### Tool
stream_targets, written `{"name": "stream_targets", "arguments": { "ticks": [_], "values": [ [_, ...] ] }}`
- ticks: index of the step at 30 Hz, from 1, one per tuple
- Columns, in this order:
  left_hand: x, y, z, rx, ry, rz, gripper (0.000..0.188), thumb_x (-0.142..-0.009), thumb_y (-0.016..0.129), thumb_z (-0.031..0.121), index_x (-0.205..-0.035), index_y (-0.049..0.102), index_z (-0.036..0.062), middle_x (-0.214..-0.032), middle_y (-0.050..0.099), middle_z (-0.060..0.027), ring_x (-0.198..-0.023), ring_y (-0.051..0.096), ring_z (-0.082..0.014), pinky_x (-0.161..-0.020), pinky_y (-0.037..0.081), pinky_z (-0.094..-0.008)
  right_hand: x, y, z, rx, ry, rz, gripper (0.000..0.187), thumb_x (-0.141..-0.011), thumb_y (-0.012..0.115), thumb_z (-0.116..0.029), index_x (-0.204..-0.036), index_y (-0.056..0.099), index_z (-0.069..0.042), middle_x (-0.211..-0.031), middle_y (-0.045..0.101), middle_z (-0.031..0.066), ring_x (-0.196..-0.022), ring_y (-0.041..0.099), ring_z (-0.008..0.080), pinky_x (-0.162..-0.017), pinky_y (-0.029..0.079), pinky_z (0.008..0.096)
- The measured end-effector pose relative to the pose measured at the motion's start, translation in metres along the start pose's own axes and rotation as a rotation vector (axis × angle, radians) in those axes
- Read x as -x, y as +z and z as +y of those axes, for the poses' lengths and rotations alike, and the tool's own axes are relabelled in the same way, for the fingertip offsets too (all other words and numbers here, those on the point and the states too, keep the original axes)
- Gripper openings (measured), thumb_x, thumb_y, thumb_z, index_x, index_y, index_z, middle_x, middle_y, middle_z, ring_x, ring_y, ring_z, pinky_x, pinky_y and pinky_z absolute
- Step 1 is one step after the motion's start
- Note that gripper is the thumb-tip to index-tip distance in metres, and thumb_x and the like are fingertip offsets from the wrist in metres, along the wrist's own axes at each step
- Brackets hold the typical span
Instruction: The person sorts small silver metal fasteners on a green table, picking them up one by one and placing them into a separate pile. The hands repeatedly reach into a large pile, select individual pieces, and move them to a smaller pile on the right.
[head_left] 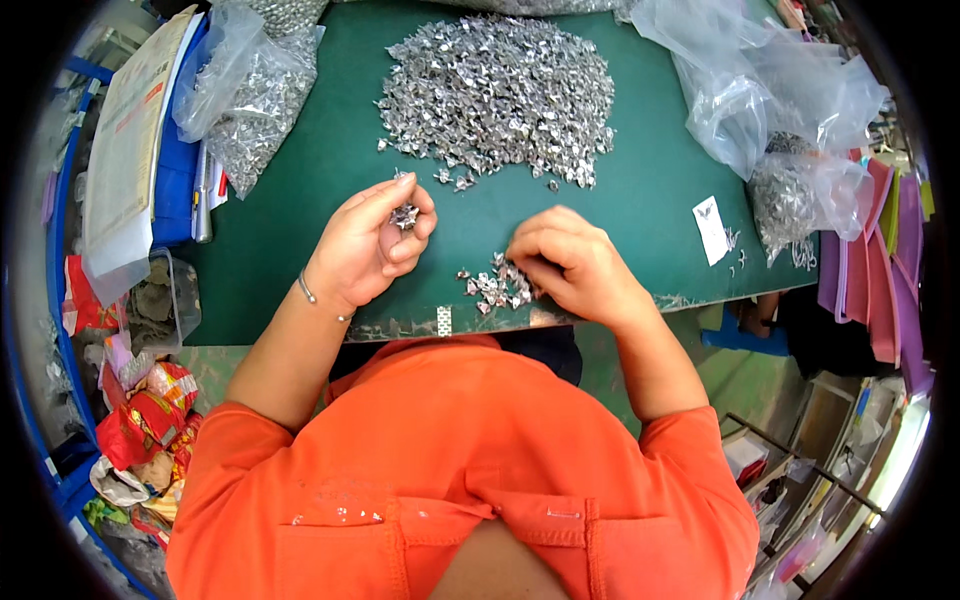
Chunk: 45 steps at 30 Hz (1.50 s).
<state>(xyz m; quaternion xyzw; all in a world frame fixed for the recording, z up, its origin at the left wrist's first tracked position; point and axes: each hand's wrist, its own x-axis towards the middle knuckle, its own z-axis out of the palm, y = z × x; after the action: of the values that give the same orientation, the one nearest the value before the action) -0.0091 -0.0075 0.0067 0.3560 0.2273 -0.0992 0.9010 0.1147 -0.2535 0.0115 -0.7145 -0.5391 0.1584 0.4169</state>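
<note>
My left hand (375, 237) is raised over the table's near part, its fingers curled around a few small silvery metal pieces (404, 216). A bracelet circles that wrist. My right hand (572, 262) rests at the near edge with fingers bent down and pressed together, beside a small heap of the same metal pieces (499, 285). Whatever its fingertips pinch is hidden from view. Farther back on the green tabletop (330, 150) lies a large pile of these shiny metal pieces (500, 95), with several strays at its near side.
Clear plastic bags of metal pieces stand at the back left (262, 105) and right (800, 190). A white card (711, 231) lies near the right bag. At left are a blue bin (178, 185) with papers and a clear plastic tub (160, 300). Colourful sheets (880, 260) hang at right.
</note>
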Motion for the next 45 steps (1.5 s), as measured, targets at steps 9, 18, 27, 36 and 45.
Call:
{"name": "stream_targets", "arguments": {
  "ticks": [9,18,27,36,45],
  "values": [
    [0.002,-0.006,0.003,0.152,0.067,0.053,0.030,-0.110,0.044,0.030,-0.099,0.059,0.0066,-0.081,0.055,-0.0037,-0.052,0.040,-0.0065,-0.040,0.030,-0.0190,-0.062,0.005,0.003,0.222,-0.248,-0.066,0.041,-0.074,0.064,0.010,-0.114,0.066,0.001,-0.124,0.064,0.0158,-0.112,0.062,0.0365,-0.095,0.053,0.0422],
    [0.006,-0.007,0.002,0.216,0.055,0.017,0.031,-0.111,0.042,0.031,-0.099,0.058,0.0075,-0.081,0.055,-0.0034,-0.052,0.040,-0.0063,-0.040,0.030,-0.0191,-0.045,-0.024,0.013,0.087,-0.024,0.179,0.025,-0.086,0.063,0.010,-0.107,0.069,-0.001,-0.100,0.071,0.0141,-0.093,0.069,0.0322,-0.082,0.055,0.0361],
    [0.007,-0.002,0.003,0.176,0.055,0.041,0.031,-0.111,0.041,0.031,-0.098,0.057,0.0069,-0.081,0.054,-0.0032,-0.052,0.040,-0.0061,-0.039,0.029,-0.0186,-0.050,-0.002,0.016,0.253,-0.252,0.060,0.025,-0.076,0.070,0.004,-0.099,0.070,-0.005,-0.092,0.068,0.0092,-0.090,0.066,0.0312,-0.077,0.055,0.0398],
    [0.007,-0.004,0.002,0.172,0.048,0.063,0.031,-0.111,0.041,0.031,-0.099,0.056,0.0067,-0.082,0.054,-0.0031,-0.052,0.040,-0.0058,-0.039,0.030,-0.0184,-0.039,-0.020,0.010,0.187,-0.034,0.221,0.016,-0.084,0.068,0.006,-0.097,0.069,-0.002,-0.092,0.068,0.0139,-0.084,0.068,0.0329,-0.073,0.056,0.0387],
    [0.006,-0.003,0.002,0.164,0.045,0.040,0.031,-0.111,0.041,0.031,-0.098,0.056,0.0075,-0.082,0.054,-0.0024,-0.052,0.040,-0.0054,-0.039,0.030,-0.0181,-0.036,-0.013,0.016,0.220,-0.173,0.024,0.013,-0.079,0.071,0.002,-0.089,0.067,-0.004,-0.092,0.066,0.0086,-0.087,0.066,0.0295,-0.075,0.055,0.0400]
  ]
}}
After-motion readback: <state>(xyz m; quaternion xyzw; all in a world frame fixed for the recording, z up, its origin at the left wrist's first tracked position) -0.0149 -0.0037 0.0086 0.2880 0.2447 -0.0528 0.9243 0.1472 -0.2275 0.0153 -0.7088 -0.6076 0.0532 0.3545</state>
